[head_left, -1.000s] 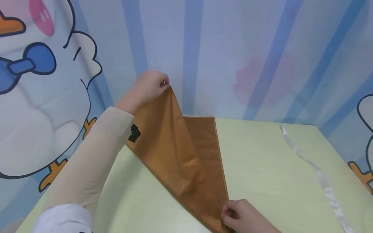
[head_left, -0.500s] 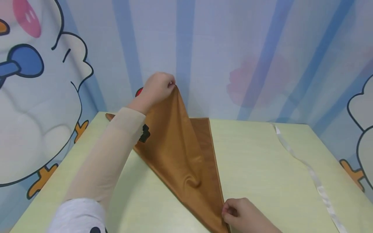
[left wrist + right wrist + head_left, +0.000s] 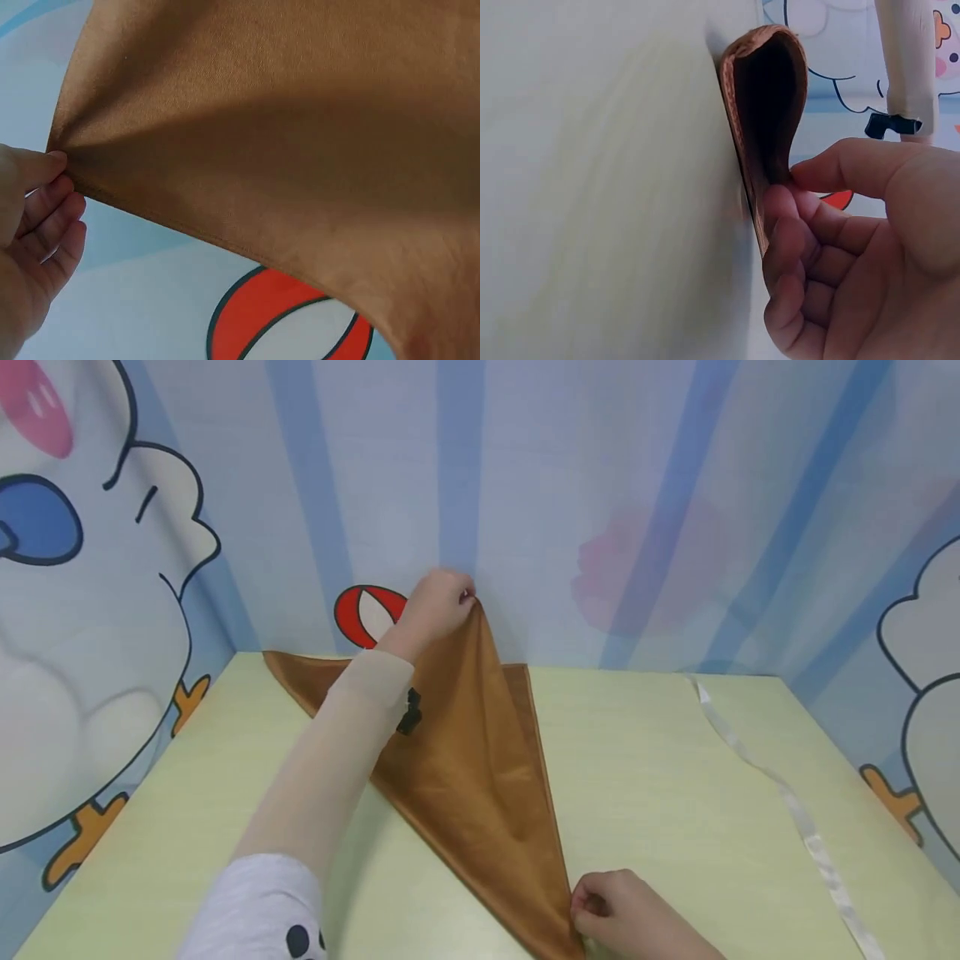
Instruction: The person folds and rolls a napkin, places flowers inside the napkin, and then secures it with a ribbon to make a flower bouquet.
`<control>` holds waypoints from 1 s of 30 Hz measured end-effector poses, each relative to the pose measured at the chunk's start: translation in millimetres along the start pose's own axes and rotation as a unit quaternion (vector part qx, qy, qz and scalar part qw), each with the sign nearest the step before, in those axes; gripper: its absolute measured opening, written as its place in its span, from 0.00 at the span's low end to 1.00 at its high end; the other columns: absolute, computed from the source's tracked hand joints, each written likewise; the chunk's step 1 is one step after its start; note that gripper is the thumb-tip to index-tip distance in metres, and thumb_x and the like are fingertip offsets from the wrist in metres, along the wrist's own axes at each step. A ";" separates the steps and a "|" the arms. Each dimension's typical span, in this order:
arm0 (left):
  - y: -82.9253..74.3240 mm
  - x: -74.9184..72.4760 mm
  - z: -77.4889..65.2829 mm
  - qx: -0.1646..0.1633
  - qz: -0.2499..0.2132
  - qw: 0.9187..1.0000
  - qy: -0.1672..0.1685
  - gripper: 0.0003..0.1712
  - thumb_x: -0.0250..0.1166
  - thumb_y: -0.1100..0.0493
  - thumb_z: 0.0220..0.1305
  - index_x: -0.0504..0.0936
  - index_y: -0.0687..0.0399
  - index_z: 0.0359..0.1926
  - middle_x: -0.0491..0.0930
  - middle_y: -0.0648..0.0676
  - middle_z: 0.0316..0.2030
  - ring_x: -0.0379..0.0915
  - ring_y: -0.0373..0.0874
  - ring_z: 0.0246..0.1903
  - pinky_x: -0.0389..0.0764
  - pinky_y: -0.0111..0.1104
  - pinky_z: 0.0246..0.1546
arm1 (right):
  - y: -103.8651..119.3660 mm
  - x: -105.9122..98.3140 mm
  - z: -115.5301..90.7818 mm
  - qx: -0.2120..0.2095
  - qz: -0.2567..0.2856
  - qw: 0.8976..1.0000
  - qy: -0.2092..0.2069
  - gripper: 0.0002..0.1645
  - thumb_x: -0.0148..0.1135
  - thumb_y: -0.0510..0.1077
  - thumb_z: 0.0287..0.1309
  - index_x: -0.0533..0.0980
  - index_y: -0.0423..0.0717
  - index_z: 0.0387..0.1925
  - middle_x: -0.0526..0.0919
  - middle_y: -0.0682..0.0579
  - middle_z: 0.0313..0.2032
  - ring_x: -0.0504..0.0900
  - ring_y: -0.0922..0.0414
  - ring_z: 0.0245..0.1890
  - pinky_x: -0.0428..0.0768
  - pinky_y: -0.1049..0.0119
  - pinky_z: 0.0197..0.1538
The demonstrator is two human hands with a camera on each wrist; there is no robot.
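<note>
Left hand pinches brown cloth at 12 o'clock (lifted), right hand pinches it at 5; uneven tugging might skew it.

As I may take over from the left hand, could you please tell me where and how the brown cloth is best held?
I'd pinch the brown cloth at its raised peak, beside the left hand, coming from the right, since the left arm covers the other side; the fabric looks soft, and the peak stands above the table.
</note>
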State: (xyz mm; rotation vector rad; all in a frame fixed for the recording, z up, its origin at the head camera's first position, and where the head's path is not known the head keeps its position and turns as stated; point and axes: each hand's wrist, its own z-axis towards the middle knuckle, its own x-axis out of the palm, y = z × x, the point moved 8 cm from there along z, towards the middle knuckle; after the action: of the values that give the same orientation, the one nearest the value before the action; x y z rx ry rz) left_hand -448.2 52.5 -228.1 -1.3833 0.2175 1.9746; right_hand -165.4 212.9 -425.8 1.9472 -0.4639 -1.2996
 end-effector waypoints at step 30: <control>-24.0 105.1 4.1 -0.006 -0.016 0.999 0.030 0.13 0.53 0.66 0.70 0.85 0.63 0.41 0.84 0.60 0.41 0.79 0.51 0.44 0.78 0.38 0.47 | -4.4 15.6 -14.7 0.035 0.018 0.999 -0.002 0.06 0.58 0.37 0.50 0.76 0.50 0.22 0.74 0.61 0.17 0.70 0.66 0.18 0.68 0.70 0.25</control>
State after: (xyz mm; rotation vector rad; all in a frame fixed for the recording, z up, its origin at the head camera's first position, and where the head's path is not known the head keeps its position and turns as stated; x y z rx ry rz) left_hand -455.0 119.5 -312.4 -1.4457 0.2108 1.9137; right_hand -146.0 211.3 -435.8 1.9837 -0.5515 -1.2802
